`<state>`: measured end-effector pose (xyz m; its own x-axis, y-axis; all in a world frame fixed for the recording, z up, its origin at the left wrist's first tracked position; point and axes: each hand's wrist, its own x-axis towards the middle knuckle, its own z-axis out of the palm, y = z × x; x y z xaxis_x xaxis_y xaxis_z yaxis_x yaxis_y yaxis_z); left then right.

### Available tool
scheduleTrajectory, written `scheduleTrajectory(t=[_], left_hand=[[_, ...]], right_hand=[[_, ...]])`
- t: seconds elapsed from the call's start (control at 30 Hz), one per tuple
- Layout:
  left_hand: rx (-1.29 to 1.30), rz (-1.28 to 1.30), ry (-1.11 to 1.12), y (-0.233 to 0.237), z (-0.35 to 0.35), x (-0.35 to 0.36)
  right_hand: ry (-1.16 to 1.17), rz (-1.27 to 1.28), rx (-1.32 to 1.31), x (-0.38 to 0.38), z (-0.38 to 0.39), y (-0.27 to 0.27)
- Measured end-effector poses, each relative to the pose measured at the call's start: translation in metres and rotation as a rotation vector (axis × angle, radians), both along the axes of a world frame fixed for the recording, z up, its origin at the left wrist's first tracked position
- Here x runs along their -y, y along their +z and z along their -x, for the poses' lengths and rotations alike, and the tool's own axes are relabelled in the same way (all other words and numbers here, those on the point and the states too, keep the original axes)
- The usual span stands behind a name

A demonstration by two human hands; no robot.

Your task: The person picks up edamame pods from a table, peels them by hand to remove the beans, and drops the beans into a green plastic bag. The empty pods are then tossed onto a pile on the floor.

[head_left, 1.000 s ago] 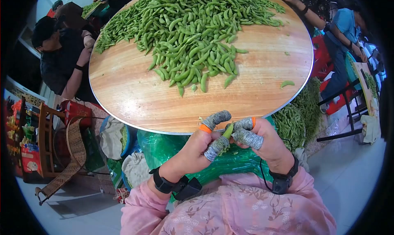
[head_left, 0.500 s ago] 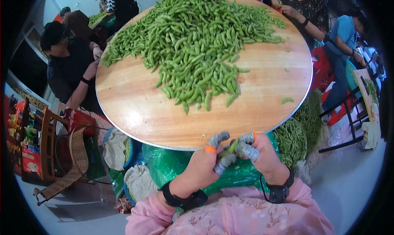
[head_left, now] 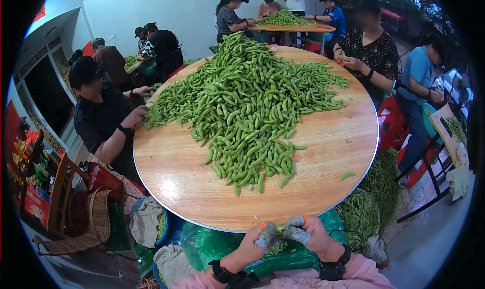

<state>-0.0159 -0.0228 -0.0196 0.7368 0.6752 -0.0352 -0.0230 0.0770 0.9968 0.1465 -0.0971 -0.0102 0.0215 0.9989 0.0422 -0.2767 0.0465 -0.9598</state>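
Observation:
My left hand (head_left: 254,242) and my right hand (head_left: 314,235) meet just off the near edge of the round wooden table (head_left: 172,183). Grey tape wraps the fingertips of both. Between them, the fingers of both hands pinch a green soybean pod (head_left: 280,229), partly hidden by the tape. Under the hands spreads a green plastic sheet or bag (head_left: 212,243), with a small heap of pale green beans (head_left: 277,247) in it. A large pile of soybean pods (head_left: 242,107) covers the middle and far side of the table.
One loose pod (head_left: 347,176) lies at the table's right. Cloth-topped tubs (head_left: 146,221) stand left of my legs, and pods are heaped on the floor (head_left: 359,215) at right. Co-workers sit around; one person's hand (head_left: 135,116) is at the pile's left edge. Another table (head_left: 303,28) stands behind.
The view has tilted up, so the table and hands sit lower and the far table shows. My hands still pinch a pod together. The left co-worker's hand now appears at the pile.

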Motion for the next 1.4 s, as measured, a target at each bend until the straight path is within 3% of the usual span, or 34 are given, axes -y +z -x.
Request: scheduleTrajectory(t=[0.13,0.2,0.23,0.3,0.33,0.47,0.5,0.57,0.77,0.9,0.97,1.03,1.1,1.13,1.2,1.23,1.3,1.33,1.4], left_hand=[[-0.192,-0.198,-0.057,0.02,-0.002,-0.008],[-0.319,-0.549,0.032,0.027,-0.005,-0.006],[-0.242,-0.498,-0.006,0.018,-0.005,-0.009],[-0.085,-0.131,-0.013,0.019,-0.004,-0.012],[0.001,-0.15,-0.047,0.018,-0.005,-0.017],[-0.005,0.14,-0.127,0.023,-0.006,-0.02],[-0.01,0.144,-0.13,0.025,-0.008,-0.017],[-0.105,-0.167,-0.034,0.028,-0.012,-0.012],[-0.225,-0.231,-0.043,0.016,-0.009,-0.014],[-0.121,-0.383,0.015,0.021,-0.009,-0.009],[-0.382,-0.461,0.033,0.033,-0.007,-0.024],[-0.426,-0.608,0.114,0.039,-0.016,-0.044],[-0.936,-0.858,0.199,0.053,-0.032,-0.061],[-0.933,-0.858,0.193,0.053,-0.039,-0.07],[-1.044,-1.072,0.141,0.042,-0.049,-0.087],[-1.043,-1.071,0.14,0.036,-0.052,-0.093],[-0.954,-1.174,0.151,0.027,-0.054,-0.101],[-0.957,-1.172,0.146,0.027,-0.053,-0.099],[-0.99,-1.185,0.157,0.031,-0.053,-0.095]], right_hand=[[0.006,0.034,0.107,-0.005,-0.003,0.001],[0.018,0.052,0.116,-0.007,-0.004,0.009],[0.022,0.019,0.108,-0.007,-0.004,0.008],[0.038,-0.016,0.125,-0.011,-0.006,0.009],[0.049,-0.022,0.148,-0.011,-0.007,0.008],[0.089,0.044,-0.012,-0.014,-0.013,0.0],[0.086,0.047,-0.017,-0.014,-0.013,0.002],[0.041,0.036,0.156,-0.014,-0.011,0.009],[-0.032,-0.008,0.364,-0.014,-0.006,0.017],[-0.081,0.006,0.462,-0.004,-0.02,0.012],[-0.262,-0.044,0.747,0.013,-0.045,0.026],[-0.25,0.049,0.835,0.032,-0.076,0.031],[-0.394,0.327,1.158,0.056,-0.105,0.032],[-0.397,0.332,1.159,0.064,-0.112,0.029],[-0.703,0.315,1.377,0.074,-0.12,0.024],[-0.704,0.317,1.378,0.073,-0.118,0.025],[-0.718,0.269,0.973,0.067,-0.106,0.029],[-0.717,0.274,0.97,0.063,-0.099,0.027],[-0.526,0.184,0.733,0.046,-0.082,0.02]])
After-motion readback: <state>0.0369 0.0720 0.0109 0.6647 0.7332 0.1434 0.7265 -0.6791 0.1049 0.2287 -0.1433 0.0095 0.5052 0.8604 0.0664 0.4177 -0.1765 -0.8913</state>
